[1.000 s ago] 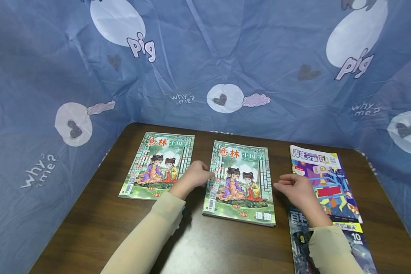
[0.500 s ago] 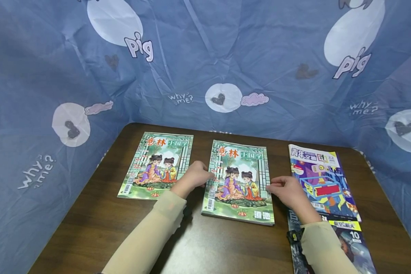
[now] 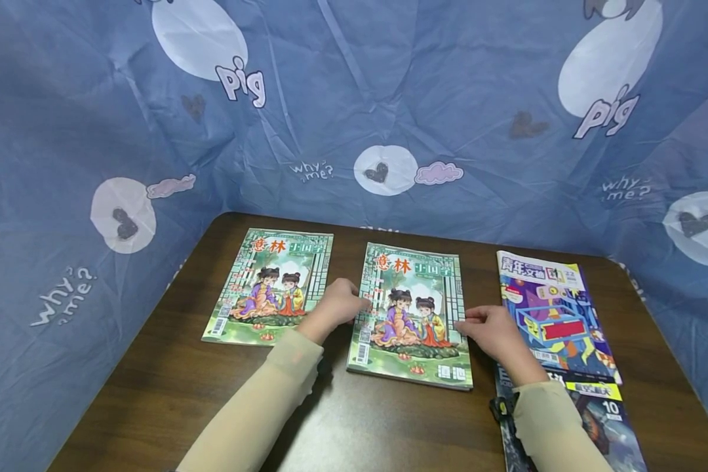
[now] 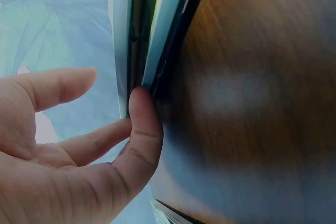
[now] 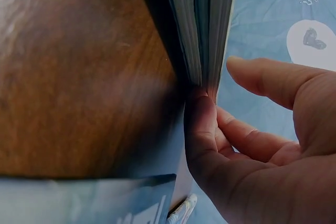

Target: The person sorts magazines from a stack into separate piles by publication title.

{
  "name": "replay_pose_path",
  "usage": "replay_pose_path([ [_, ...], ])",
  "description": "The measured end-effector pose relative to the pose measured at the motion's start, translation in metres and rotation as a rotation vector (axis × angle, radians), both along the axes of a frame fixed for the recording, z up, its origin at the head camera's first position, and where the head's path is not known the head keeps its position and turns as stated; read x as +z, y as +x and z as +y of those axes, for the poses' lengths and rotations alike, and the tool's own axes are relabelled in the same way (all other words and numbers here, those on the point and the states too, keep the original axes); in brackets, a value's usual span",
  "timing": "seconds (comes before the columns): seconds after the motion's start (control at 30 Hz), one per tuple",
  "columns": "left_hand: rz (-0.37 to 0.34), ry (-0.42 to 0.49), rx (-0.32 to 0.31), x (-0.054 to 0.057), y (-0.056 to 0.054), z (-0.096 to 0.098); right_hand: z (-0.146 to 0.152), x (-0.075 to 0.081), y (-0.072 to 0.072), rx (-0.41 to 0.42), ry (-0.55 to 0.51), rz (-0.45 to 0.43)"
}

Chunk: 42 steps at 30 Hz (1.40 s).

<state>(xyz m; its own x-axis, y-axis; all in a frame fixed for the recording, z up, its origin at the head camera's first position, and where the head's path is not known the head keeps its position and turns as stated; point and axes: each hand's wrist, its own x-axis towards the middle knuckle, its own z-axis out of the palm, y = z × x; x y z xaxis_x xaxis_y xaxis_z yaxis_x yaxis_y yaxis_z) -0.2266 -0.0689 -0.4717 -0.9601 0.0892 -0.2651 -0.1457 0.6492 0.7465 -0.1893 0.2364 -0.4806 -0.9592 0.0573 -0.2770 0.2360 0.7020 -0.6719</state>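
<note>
In the middle of the table lies a small stack of magazines (image 3: 413, 314), its top cover green with two drawn children. At its left edge is my left hand (image 3: 337, 303); in the left wrist view, fingertips (image 4: 143, 100) press the side of the stack while the thumb stands off the cover. The right hand (image 3: 494, 331) meets the opposite edge. There the fingertips (image 5: 202, 111) touch the page edges, and the thumb tip is close beside the cover. Neither hand wraps round the stack.
A matching green magazine (image 3: 271, 285) lies to the left on the brown table (image 3: 354, 419). On the right, a purple magazine (image 3: 557, 314) overlaps a dark one (image 3: 610, 432) beneath my right forearm. A blue printed cloth (image 3: 307, 118) hangs behind the table.
My right hand has moved left from beside the purple magazine to the right edge of the middle stack. The left hand has stayed at the left edge, and the stack looks unmoved.
</note>
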Motion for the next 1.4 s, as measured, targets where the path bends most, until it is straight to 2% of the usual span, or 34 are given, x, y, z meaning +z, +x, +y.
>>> replay_pose_path([
  [0.2, 0.02, -0.025, -0.001, 0.0009, 0.0006, 0.0024, 0.0003, -0.0006, -0.0003, 0.014, 0.008, -0.005],
  [0.3, 0.023, -0.001, 0.01, 0.0017, 0.0006, 0.0041, 0.0005, -0.0006, 0.0, 0.015, 0.008, -0.005],
  [0.47, 0.011, 0.134, 0.016, 0.0029, 0.0026, 0.0058, 0.0008, 0.0005, 0.0006, 0.014, -0.001, -0.004],
  [0.63, -0.073, 0.277, 0.026, 0.0023, 0.0048, 0.0041, 0.0003, -0.001, 0.0008, 0.006, -0.006, -0.008],
  [0.77, -0.104, 0.314, 0.028, 0.0017, 0.0047, 0.0032, 0.0012, -0.0016, 0.0008, 0.007, -0.007, -0.005],
  [0.97, -0.165, 0.426, 0.033, -0.0027, 0.0048, 0.0041, 0.001, 0.0018, 0.0017, 0.014, -0.014, 0.003],
  [1.17, -0.175, 0.485, 0.043, -0.0068, 0.0051, 0.0046, 0.0013, 0.0025, 0.0027, 0.026, -0.023, 0.015],
  [1.4, -0.21, 0.554, 0.074, -0.0065, 0.0072, 0.0045, 0.0029, 0.0, 0.003, 0.016, -0.033, -0.001],
])
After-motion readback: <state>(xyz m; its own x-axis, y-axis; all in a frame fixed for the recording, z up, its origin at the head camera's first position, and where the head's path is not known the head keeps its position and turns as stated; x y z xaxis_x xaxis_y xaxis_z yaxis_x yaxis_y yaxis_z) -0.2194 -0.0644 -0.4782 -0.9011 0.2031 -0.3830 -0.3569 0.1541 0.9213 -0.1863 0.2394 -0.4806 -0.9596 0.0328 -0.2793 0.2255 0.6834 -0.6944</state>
